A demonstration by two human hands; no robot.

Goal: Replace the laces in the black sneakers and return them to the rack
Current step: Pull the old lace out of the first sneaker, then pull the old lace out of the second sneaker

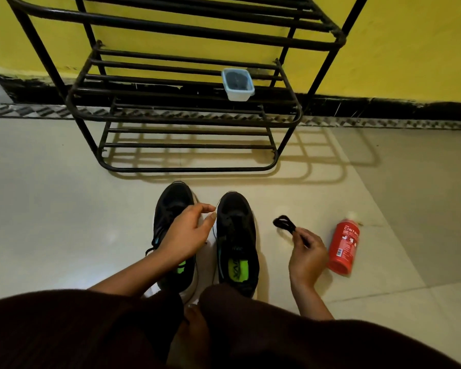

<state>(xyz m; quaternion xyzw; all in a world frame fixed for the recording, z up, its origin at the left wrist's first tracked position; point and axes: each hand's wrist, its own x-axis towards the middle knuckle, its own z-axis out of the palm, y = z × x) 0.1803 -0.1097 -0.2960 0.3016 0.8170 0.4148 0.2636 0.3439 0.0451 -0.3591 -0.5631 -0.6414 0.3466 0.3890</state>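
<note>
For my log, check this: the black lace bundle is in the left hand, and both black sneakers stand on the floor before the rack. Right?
Not quite. The head view shows the black lace bundle pinched in the right hand; the left hand is over the left sneaker. Both black sneakers do stand on the floor before the rack.

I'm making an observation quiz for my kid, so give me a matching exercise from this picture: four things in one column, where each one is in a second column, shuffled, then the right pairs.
Things
1. red bottle
2. plastic container
3. bundled black lace
4. black sneakers

Places
A. held in the right hand
B. side by side on the floor, in front of the rack
C. on a shelf of the rack
D. on the floor, to the right of the sneakers

Pairs: 1-D, 2-C, 3-A, 4-B
</note>
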